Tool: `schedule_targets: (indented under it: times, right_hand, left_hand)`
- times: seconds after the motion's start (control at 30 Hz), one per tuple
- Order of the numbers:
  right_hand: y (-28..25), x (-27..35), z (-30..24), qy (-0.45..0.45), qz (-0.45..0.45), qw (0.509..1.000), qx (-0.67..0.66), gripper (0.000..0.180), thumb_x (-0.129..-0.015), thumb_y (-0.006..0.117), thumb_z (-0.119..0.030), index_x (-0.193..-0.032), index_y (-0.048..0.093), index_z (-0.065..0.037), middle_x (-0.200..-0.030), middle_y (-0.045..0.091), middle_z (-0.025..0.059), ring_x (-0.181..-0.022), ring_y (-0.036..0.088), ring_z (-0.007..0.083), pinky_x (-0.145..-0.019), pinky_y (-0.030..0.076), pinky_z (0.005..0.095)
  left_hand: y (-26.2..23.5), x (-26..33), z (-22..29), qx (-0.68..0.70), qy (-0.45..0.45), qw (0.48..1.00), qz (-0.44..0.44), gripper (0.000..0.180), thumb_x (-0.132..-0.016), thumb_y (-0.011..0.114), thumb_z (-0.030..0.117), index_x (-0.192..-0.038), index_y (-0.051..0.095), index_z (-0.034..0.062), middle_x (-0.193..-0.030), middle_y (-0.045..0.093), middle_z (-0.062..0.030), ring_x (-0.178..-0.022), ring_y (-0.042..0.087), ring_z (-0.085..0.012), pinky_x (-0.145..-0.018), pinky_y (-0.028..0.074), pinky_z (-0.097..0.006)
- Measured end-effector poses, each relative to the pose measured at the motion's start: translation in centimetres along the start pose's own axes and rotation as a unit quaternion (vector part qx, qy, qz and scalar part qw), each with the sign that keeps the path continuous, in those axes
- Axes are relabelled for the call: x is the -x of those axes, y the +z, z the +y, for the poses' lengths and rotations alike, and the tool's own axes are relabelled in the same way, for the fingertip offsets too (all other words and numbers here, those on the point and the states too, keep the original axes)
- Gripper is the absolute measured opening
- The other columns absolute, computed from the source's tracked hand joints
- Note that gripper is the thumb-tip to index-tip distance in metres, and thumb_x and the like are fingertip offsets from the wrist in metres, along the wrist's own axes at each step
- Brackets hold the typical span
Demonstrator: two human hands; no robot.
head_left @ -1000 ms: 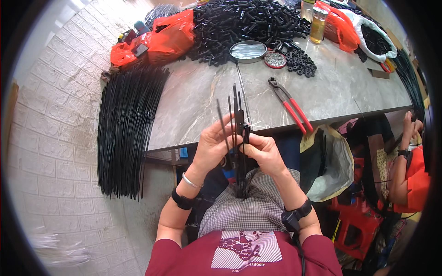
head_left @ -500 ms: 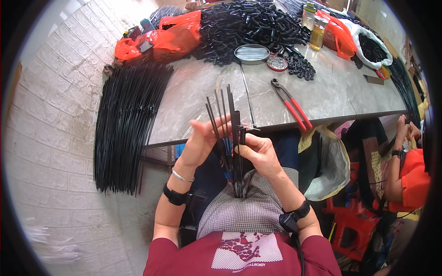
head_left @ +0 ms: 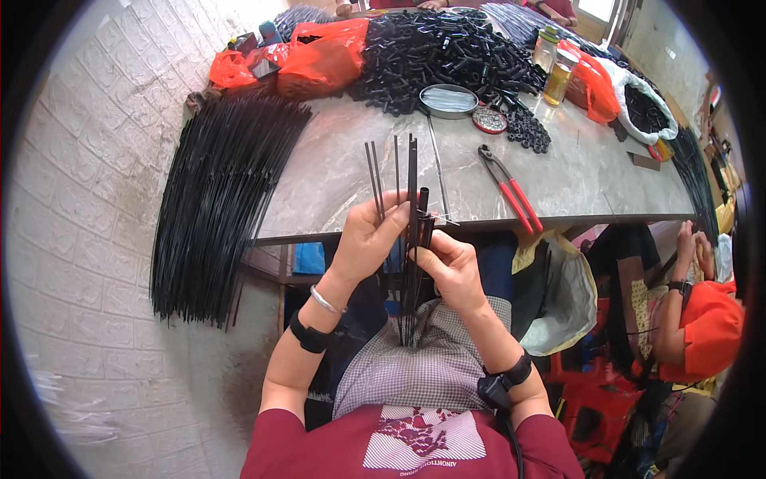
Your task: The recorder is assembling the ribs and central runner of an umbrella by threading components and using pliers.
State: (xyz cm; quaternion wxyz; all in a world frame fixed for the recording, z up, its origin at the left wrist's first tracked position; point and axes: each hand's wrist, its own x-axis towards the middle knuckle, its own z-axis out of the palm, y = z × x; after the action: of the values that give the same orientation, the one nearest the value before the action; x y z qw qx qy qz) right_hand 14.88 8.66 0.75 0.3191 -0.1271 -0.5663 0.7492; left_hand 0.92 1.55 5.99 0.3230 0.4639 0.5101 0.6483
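Note:
Before my lap a loose bundle of thin black rods (head_left: 411, 279) stands upright, its lower ends against the checked apron (head_left: 407, 375). My left hand (head_left: 369, 243) is closed on the rods, several of which poke up past its fingers. Pinched between thumb and fingers, the lower part of a short black tube (head_left: 424, 199) and the rods beside it are in my right hand (head_left: 451, 271). Thin white wires (head_left: 443, 218) stick out sideways near the tube, just above my right fingers. Exactly which rods each hand grips is partly hidden.
Red-handled cutters (head_left: 511, 191) lie on the grey table (head_left: 343, 176). Behind them are a round tin of wires (head_left: 448, 101), a dish of small metal parts (head_left: 489, 120) and a heap of black tubes (head_left: 439, 56). Long black rods (head_left: 223, 207) overhang the left edge. A person (head_left: 694, 319) sits at right.
My left hand has gone from loosely spread fingers to a closed grip on the rods, moving right toward the tube. My right hand keeps its pinch. The view has shifted slightly.

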Motion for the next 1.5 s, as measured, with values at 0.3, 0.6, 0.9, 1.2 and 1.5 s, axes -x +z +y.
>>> schedule_targets:
  times: [0.3,0.6,0.9,1.2,1.5]
  right_hand:
    - [0.2,-0.2,-0.5,0.04,-0.032,0.998,-0.021,0.026,-0.086,0.065,-0.003,-0.111,0.065,0.004,-0.096,0.066,0.0018,-0.087,0.058,0.0064,-0.078,0.048,0.0212]
    - [0.1,-0.7,-0.8,0.062,-0.085,0.994,-0.036,0.029,-0.083,0.069,-0.002,-0.111,0.066,0.004,-0.098,0.068,0.0048,-0.09,0.062,0.0096,-0.083,0.05,0.0242]
    - [-0.2,-1.1,-0.5,0.114,-0.098,0.984,-0.098,0.03,-0.083,0.07,-0.003,-0.113,0.065,0.003,-0.099,0.068,0.0037,-0.09,0.062,0.0083,-0.082,0.05,0.0238]
    - [1.4,0.1,-1.9,0.014,0.019,0.999,0.032,0.026,-0.082,0.069,-0.001,-0.108,0.065,0.005,-0.09,0.068,0.0062,-0.09,0.062,0.0093,-0.076,0.054,0.0239]
    - [0.7,0.7,-2.5,0.015,0.018,0.998,0.066,0.019,-0.083,0.07,-0.003,-0.1,0.067,0.005,-0.084,0.068,0.0047,-0.076,0.063,0.0079,-0.069,0.053,0.0222]
  left_hand:
    - [-1.5,0.2,-1.3,0.046,-0.019,0.999,0.007,0.022,-0.097,0.054,0.015,-0.108,0.063,-0.0022,-0.092,0.071,-0.0167,-0.086,0.069,-0.0205,-0.075,0.056,-0.028]
    - [-2.3,0.5,-1.8,0.094,0.02,0.995,0.019,0.025,-0.09,0.064,0.016,-0.102,0.064,-0.0059,-0.087,0.07,-0.0171,-0.084,0.07,-0.0275,-0.075,0.059,-0.035]
    - [-2.1,0.8,0.1,0.024,-0.025,0.999,0.023,0.028,-0.078,0.074,0.001,-0.105,0.064,-0.0035,-0.088,0.071,-0.0127,-0.084,0.07,-0.023,-0.075,0.058,-0.032]
    - [-1.8,0.8,1.7,-0.042,-0.037,0.998,-0.027,0.036,-0.077,0.075,-0.001,-0.111,0.064,-0.0029,-0.096,0.07,-0.0038,-0.087,0.065,-0.0089,-0.077,0.054,-0.024]
    - [-2.2,0.7,1.4,0.016,-0.044,0.996,-0.079,0.032,-0.08,0.072,-0.001,-0.111,0.063,-0.0046,-0.096,0.07,-0.0079,-0.089,0.066,-0.0127,-0.08,0.054,-0.027]
